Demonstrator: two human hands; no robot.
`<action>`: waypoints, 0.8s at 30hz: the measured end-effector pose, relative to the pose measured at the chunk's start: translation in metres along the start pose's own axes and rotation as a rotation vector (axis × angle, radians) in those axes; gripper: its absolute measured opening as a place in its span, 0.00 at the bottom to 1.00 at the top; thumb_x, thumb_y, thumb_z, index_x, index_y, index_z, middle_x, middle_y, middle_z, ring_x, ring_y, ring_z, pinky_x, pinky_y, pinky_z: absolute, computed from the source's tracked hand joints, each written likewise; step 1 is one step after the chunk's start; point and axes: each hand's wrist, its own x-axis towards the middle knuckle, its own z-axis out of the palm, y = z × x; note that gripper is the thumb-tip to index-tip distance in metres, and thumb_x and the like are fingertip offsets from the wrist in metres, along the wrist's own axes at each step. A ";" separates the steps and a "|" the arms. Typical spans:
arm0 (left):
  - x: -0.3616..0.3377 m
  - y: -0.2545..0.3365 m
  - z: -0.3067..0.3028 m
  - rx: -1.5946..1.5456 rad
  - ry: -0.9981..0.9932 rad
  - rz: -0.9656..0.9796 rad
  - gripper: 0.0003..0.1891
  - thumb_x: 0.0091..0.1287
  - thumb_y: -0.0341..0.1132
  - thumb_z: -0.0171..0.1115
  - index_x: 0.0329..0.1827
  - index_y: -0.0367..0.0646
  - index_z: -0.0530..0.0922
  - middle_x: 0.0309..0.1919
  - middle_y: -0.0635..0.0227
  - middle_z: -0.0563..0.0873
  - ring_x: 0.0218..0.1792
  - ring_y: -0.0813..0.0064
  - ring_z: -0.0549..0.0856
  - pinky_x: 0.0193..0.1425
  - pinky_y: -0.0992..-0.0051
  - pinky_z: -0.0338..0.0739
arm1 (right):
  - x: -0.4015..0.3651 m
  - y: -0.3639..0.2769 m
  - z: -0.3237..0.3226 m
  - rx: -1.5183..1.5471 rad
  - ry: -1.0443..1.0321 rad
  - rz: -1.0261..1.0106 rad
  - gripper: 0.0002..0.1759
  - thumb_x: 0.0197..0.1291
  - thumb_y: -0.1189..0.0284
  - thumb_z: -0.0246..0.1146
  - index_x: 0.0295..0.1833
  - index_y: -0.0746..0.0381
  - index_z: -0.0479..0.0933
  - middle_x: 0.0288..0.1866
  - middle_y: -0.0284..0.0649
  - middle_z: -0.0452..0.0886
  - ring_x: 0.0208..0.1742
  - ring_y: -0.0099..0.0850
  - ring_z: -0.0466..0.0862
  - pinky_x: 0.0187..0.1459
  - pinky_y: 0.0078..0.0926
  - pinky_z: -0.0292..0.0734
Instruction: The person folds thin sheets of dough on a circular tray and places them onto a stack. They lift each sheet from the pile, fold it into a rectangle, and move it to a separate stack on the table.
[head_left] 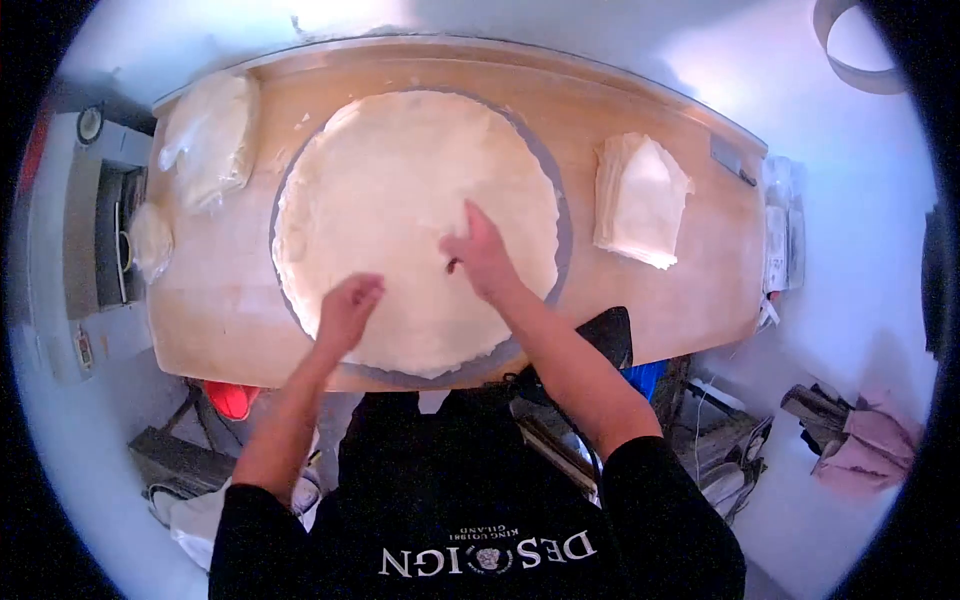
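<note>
A wide round sheet of pale dough (410,170) lies on a grey round mat (563,215), with a ragged edge all around. Over its lower left part is my left hand (350,308), its fingers curled together; whatever they hold, if anything, is hidden. My right hand (482,258) is above the middle right of the sheet, its index finger pointing forward and the others bent. A small dark item (453,265) shows at those bent fingers, too small to name. The hands are apart, and slightly blurred.
On the wooden table (690,300), a stack of cut dough sheets (642,200) lies at right. Plastic-wrapped dough sheets (212,140) sit at far left, above a smaller wrapped bundle (150,240). A wide-bladed tool (732,160) rests at the back right corner.
</note>
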 end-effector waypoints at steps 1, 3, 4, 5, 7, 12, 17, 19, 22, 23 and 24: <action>0.041 0.013 -0.016 0.031 0.045 0.161 0.14 0.71 0.35 0.62 0.54 0.38 0.81 0.43 0.62 0.88 0.44 0.71 0.86 0.50 0.74 0.79 | -0.012 -0.021 0.016 -0.105 -0.085 -0.043 0.35 0.51 0.76 0.61 0.69 0.63 0.66 0.43 0.41 0.80 0.25 0.27 0.78 0.29 0.26 0.78; 0.095 0.013 -0.032 0.296 0.197 0.471 0.25 0.65 0.29 0.64 0.66 0.40 0.72 0.60 0.54 0.79 0.62 0.54 0.78 0.68 0.64 0.71 | -0.019 -0.035 0.031 -0.041 -0.272 0.004 0.36 0.50 0.76 0.61 0.69 0.64 0.67 0.47 0.43 0.81 0.28 0.27 0.79 0.33 0.28 0.81; 0.117 0.030 -0.041 0.357 0.184 0.418 0.35 0.60 0.25 0.65 0.73 0.43 0.64 0.69 0.53 0.70 0.69 0.54 0.71 0.74 0.63 0.65 | -0.024 -0.038 0.035 -0.039 -0.266 0.008 0.36 0.50 0.76 0.61 0.69 0.64 0.67 0.47 0.43 0.81 0.28 0.27 0.79 0.33 0.28 0.81; 0.134 0.051 -0.047 0.534 0.263 0.465 0.41 0.58 0.23 0.65 0.77 0.45 0.58 0.74 0.54 0.64 0.75 0.54 0.62 0.79 0.63 0.56 | -0.028 -0.040 0.039 -0.026 -0.346 -0.001 0.36 0.50 0.76 0.61 0.69 0.63 0.67 0.48 0.44 0.81 0.28 0.27 0.79 0.37 0.30 0.81; 0.164 0.081 -0.067 0.559 0.177 0.529 0.45 0.54 0.18 0.61 0.78 0.47 0.56 0.76 0.55 0.60 0.77 0.53 0.58 0.81 0.60 0.52 | -0.036 -0.047 0.042 -0.013 -0.423 -0.008 0.36 0.50 0.75 0.60 0.69 0.63 0.67 0.49 0.44 0.80 0.29 0.27 0.79 0.41 0.32 0.82; 0.211 0.119 -0.088 0.834 -0.117 0.776 0.46 0.48 0.11 0.51 0.76 0.52 0.63 0.74 0.60 0.64 0.75 0.55 0.62 0.80 0.61 0.57 | -0.047 -0.048 0.045 -0.152 -0.647 0.157 0.22 0.54 0.71 0.63 0.55 0.68 0.72 0.40 0.40 0.79 0.36 0.25 0.78 0.35 0.27 0.76; 0.223 0.126 -0.065 0.882 -0.631 1.021 0.37 0.49 0.14 0.56 0.68 0.48 0.73 0.64 0.58 0.76 0.70 0.56 0.69 0.76 0.60 0.63 | -0.044 -0.040 0.058 -0.346 -0.644 -0.160 0.18 0.53 0.68 0.64 0.43 0.70 0.72 0.36 0.47 0.77 0.40 0.34 0.79 0.42 0.33 0.74; 0.228 0.122 -0.056 0.956 -0.707 1.028 0.35 0.50 0.15 0.57 0.66 0.47 0.75 0.60 0.58 0.78 0.67 0.56 0.72 0.74 0.60 0.65 | -0.044 -0.048 0.061 -0.383 -0.676 -0.185 0.19 0.52 0.66 0.64 0.42 0.70 0.73 0.36 0.49 0.77 0.41 0.37 0.78 0.44 0.34 0.73; 0.231 0.116 -0.056 1.095 -0.724 1.123 0.29 0.51 0.18 0.60 0.59 0.48 0.79 0.49 0.60 0.81 0.60 0.57 0.76 0.69 0.59 0.67 | -0.045 -0.060 0.068 -0.283 -0.759 -0.044 0.29 0.47 0.65 0.64 0.55 0.70 0.72 0.49 0.57 0.78 0.54 0.52 0.78 0.57 0.42 0.73; 0.232 0.117 -0.059 1.119 -0.724 1.123 0.26 0.52 0.19 0.60 0.56 0.48 0.80 0.47 0.61 0.81 0.59 0.57 0.76 0.70 0.58 0.67 | -0.045 -0.061 0.069 -0.314 -0.767 -0.065 0.29 0.48 0.65 0.64 0.55 0.70 0.72 0.49 0.58 0.78 0.54 0.52 0.78 0.58 0.42 0.73; 0.232 0.117 -0.060 1.142 -0.725 1.123 0.24 0.52 0.19 0.60 0.53 0.48 0.81 0.45 0.61 0.81 0.58 0.58 0.77 0.70 0.58 0.66 | -0.045 -0.063 0.070 -0.343 -0.773 -0.086 0.28 0.48 0.66 0.63 0.54 0.70 0.72 0.49 0.58 0.78 0.54 0.52 0.78 0.58 0.42 0.72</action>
